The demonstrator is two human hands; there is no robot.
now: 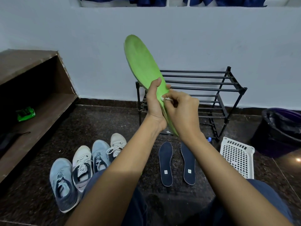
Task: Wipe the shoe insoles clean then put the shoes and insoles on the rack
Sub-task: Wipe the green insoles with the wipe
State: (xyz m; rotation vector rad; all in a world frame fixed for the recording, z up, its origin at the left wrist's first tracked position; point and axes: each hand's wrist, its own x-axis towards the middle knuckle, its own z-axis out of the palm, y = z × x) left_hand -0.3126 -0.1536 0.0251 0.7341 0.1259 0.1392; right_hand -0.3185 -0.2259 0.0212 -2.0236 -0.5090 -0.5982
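Observation:
My left hand (154, 105) grips a green insole (140, 62) by its lower half and holds it up, toe end pointing to the wall. My right hand (182, 108) pinches a small white wipe (164, 99) against the insole's face near the heel. Two dark blue insoles (165, 162) (188, 163) lie side by side on the floor below my hands. Several sneakers stand in a row on the floor at the left: a light blue one (62, 183), a white one (81, 167), another blue one (99, 154) and another white one (117, 144). The black metal shoe rack (203, 88) stands bare against the wall.
A white plastic basket (237, 157) lies on the floor right of the insoles. A dark bin with a black liner (281, 131) stands at far right. A wooden shelf unit (32, 88) at left holds a green packet (26, 113). My knees fill the lower frame.

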